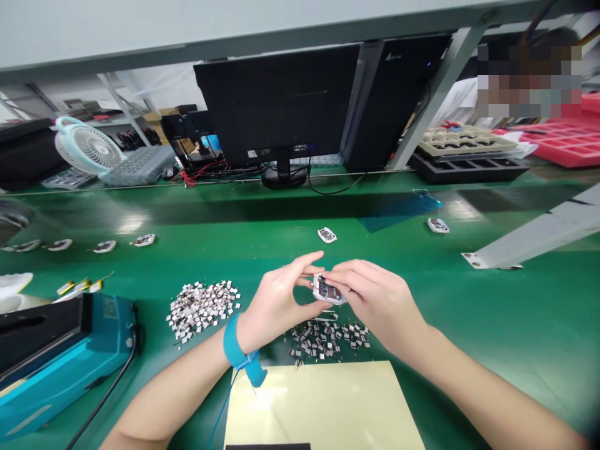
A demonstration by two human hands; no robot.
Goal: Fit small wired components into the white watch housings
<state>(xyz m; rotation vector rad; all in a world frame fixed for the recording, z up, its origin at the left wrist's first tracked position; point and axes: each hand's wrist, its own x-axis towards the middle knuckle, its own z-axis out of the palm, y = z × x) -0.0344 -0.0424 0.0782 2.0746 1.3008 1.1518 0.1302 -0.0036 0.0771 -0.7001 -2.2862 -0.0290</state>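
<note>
Both my hands meet over the green belt around one small white device [327, 290] with a dark circuit board showing inside. My left hand [276, 301], with a blue strap at the wrist, pinches its left side. My right hand [375, 297] grips its right side, fingers curled over it. Just below the hands lies a scatter of small dark metal parts [328, 340]. A bigger pile of silvery parts [202, 306] sits to the left of my left hand. A pale yellow sheet [323, 406] lies nearest to me.
More small white devices lie on the belt [327, 235] [437, 225] [145, 240]. A blue and black machine [56, 362] stands at the left. Behind are a black monitor [281, 106], a small fan [87, 147] and stacked trays [469, 153]. Another person sits at the far right.
</note>
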